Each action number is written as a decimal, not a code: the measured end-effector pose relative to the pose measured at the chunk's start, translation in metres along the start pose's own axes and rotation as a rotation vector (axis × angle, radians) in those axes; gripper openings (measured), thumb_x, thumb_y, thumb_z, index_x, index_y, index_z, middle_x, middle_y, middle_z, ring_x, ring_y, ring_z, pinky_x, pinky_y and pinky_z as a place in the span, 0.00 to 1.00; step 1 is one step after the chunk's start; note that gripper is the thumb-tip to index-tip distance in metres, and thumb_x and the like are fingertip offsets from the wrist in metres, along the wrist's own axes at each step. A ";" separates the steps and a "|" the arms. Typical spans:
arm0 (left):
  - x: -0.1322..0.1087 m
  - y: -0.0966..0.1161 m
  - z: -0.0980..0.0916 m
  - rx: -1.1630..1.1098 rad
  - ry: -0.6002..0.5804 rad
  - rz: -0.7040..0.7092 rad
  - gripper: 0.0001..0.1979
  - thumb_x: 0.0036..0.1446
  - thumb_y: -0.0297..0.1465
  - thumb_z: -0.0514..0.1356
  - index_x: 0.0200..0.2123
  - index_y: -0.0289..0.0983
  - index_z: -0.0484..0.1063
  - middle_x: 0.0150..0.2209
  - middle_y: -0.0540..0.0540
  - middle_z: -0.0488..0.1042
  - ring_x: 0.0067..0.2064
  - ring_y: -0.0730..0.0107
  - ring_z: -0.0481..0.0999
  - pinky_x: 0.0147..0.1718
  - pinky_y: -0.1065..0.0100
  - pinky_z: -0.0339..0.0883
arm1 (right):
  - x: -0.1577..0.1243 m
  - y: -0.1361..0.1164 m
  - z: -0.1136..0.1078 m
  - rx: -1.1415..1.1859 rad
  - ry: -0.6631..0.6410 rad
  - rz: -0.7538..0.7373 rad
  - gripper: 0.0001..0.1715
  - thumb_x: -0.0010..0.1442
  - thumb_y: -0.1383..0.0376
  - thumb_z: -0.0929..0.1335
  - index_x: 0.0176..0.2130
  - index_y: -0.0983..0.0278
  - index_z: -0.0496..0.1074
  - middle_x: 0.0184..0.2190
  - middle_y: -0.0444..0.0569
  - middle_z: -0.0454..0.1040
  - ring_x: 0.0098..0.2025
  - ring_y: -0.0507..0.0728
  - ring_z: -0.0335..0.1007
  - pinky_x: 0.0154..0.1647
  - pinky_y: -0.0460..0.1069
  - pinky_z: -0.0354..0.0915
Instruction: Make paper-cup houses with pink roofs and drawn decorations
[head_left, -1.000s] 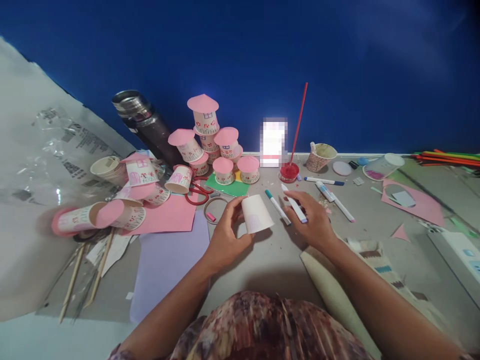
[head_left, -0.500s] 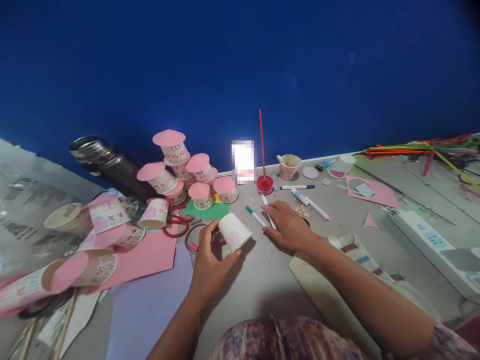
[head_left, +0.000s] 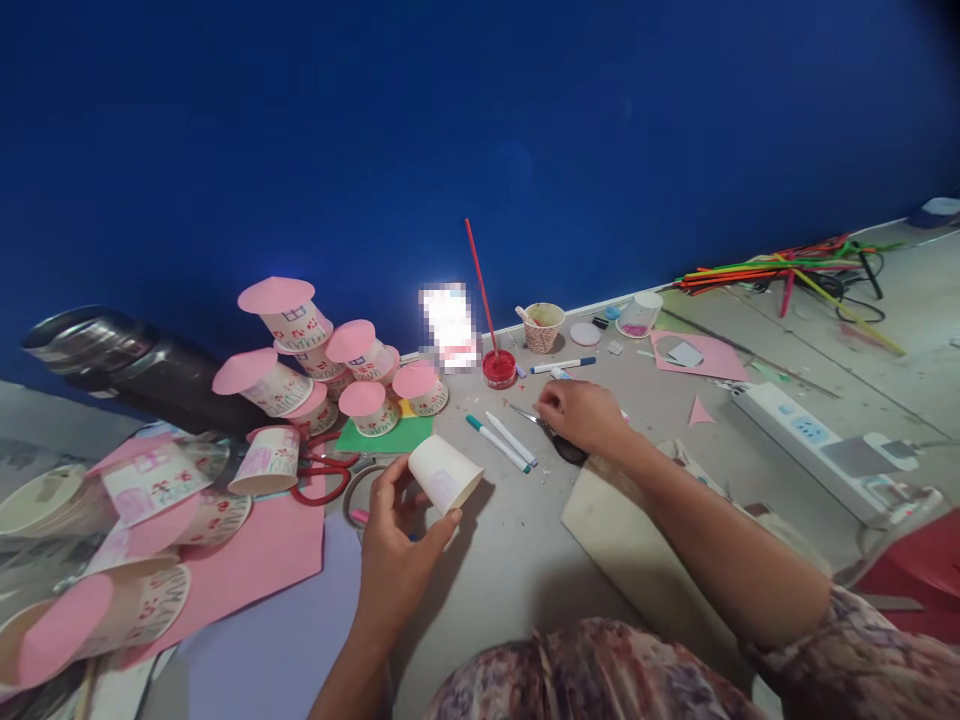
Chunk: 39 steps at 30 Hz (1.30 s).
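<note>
My left hand (head_left: 391, 548) grips a plain white paper cup (head_left: 444, 473) on its side just above the table, with a faint purple drawing on its wall. My right hand (head_left: 581, 413) reaches further out, fingers curled down over small scissors (head_left: 559, 443); their metal blades poke out to the left and a black handle shows under the palm. A teal-capped marker (head_left: 495, 443) and a white marker (head_left: 511, 438) lie between the two hands.
Cup houses with pink roofs (head_left: 337, 360) are stacked at the back left beside a dark flask (head_left: 142, 365). Red scissors (head_left: 319, 480), pink paper (head_left: 255, 550), a red paint pot (head_left: 499, 367), a power strip (head_left: 810, 435) and coloured sticks (head_left: 787, 265) lie around.
My right hand left the white marker on the table and moved right onto the small scissors. My left hand kept the cup. The view swung to the right.
</note>
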<state>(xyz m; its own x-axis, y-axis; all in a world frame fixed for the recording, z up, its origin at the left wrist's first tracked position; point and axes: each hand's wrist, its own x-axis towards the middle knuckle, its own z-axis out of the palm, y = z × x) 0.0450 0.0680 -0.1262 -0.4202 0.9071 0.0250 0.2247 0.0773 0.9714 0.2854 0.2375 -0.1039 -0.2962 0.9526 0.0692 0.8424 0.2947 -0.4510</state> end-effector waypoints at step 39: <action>-0.007 -0.010 0.018 0.487 0.007 0.531 0.39 0.49 0.17 0.60 0.65 0.43 0.62 0.63 0.38 0.66 0.67 0.52 0.67 0.64 0.49 0.72 | 0.000 0.006 0.018 -0.113 -0.057 -0.318 0.13 0.70 0.59 0.66 0.40 0.60 0.80 0.40 0.50 0.85 0.42 0.59 0.77 0.39 0.51 0.59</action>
<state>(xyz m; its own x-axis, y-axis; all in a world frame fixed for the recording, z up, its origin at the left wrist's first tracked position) 0.0612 0.0685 -0.1402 -0.1508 0.8706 0.4684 0.7660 -0.1966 0.6121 0.2826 0.2384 -0.1227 -0.5742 0.8068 0.1392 0.7475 0.5860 -0.3128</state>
